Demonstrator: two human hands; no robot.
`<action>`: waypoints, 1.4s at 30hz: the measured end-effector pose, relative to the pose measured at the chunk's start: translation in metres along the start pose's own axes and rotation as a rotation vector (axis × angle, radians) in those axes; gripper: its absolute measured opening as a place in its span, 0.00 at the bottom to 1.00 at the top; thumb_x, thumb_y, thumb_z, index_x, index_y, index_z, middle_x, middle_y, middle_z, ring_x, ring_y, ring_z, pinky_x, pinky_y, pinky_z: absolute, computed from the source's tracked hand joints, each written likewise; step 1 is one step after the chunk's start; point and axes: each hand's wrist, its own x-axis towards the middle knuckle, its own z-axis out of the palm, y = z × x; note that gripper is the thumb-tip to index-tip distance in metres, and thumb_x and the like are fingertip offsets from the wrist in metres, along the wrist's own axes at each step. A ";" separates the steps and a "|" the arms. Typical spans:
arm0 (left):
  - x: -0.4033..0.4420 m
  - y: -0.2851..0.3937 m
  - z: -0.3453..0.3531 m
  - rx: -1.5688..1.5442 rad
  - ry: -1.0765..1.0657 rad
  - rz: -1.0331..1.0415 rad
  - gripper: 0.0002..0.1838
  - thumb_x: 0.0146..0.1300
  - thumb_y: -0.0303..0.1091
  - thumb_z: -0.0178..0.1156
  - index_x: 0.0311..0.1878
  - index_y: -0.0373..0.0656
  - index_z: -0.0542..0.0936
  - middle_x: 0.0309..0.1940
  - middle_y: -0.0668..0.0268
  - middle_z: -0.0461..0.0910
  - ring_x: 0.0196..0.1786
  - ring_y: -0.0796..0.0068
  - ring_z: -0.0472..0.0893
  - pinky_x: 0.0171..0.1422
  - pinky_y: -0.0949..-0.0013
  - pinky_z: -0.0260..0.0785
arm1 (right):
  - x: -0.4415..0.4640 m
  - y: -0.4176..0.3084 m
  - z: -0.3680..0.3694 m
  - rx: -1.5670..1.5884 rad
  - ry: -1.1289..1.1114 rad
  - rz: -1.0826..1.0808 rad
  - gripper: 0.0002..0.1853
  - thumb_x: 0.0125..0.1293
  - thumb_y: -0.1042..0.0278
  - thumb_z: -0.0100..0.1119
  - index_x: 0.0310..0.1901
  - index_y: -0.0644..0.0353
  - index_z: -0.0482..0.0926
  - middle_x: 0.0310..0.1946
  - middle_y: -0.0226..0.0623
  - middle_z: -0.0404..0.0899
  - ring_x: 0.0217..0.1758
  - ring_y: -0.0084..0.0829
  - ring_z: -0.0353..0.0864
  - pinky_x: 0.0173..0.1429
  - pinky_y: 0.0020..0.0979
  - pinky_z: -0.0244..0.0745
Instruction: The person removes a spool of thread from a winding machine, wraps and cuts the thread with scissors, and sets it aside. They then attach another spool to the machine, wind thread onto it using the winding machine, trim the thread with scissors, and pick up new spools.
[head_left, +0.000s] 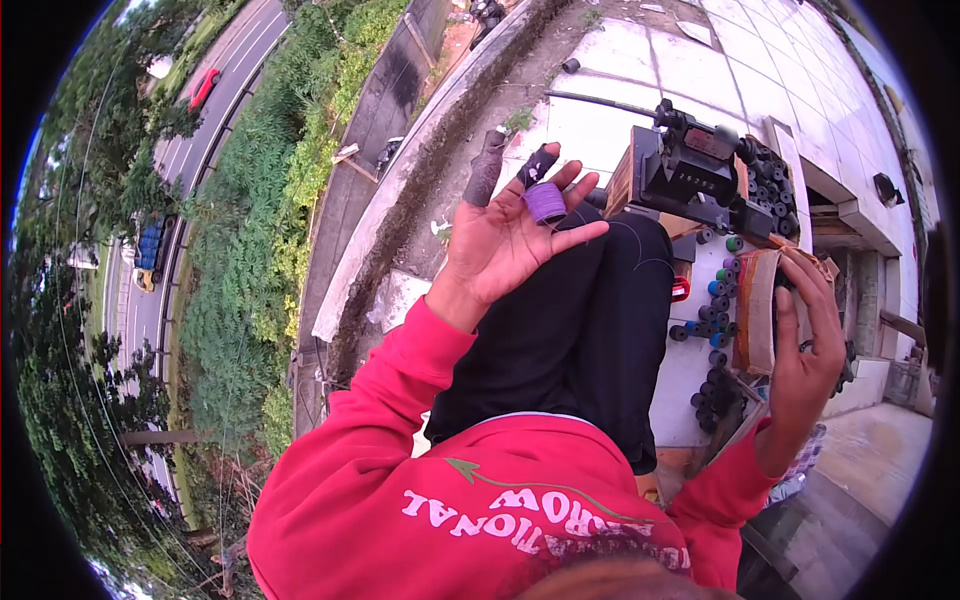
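Note:
My left hand (505,245) is turned palm up over my lap, fingers spread, with a small spool of purple thread (545,203) held among them. Dark wrapping covers the thumb and the finger beside it. A fine thread seems to loop from near the spool over my dark trousers (610,300). At the right, my right hand (815,335) is at a worn brown box (758,312), its thumb and fingers apart over the box's opening. Something dark shows between them, too hidden to name. In front of my knees stands a black winding machine (690,170) with a number counter.
Black spools (770,190) fill a holder behind the machine. Several blue, green and purple spools (718,305) stand on the white tiles (600,125). A low concrete wall (420,180) runs along the left, with bushes (245,200) and a road (240,60) beyond it.

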 end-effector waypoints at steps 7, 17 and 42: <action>0.004 -0.023 0.012 -0.135 -0.145 -0.138 0.39 0.78 0.63 0.46 0.81 0.46 0.64 0.77 0.50 0.66 0.82 0.46 0.62 0.77 0.24 0.60 | 0.059 -0.036 0.086 0.491 -0.232 -0.252 0.22 0.60 0.69 0.76 0.57 0.59 0.86 0.47 0.41 0.83 0.57 0.42 0.78 0.63 0.40 0.73; 0.001 -0.038 0.015 0.046 -0.173 -0.168 0.36 0.80 0.61 0.45 0.81 0.49 0.62 0.71 0.57 0.72 0.75 0.57 0.72 0.75 0.35 0.69 | 0.067 -0.029 0.101 0.275 -0.354 -0.362 0.25 0.52 0.68 0.79 0.54 0.56 0.87 0.40 0.36 0.80 0.53 0.41 0.76 0.61 0.40 0.68; -0.004 0.007 0.051 1.008 -0.010 -0.467 0.31 0.84 0.53 0.47 0.76 0.38 0.69 0.69 0.55 0.79 0.65 0.67 0.84 0.19 0.84 0.53 | 0.060 0.080 0.023 1.261 -0.272 0.237 0.26 0.80 0.58 0.59 0.72 0.62 0.68 0.55 0.44 0.86 0.59 0.32 0.86 0.65 0.35 0.79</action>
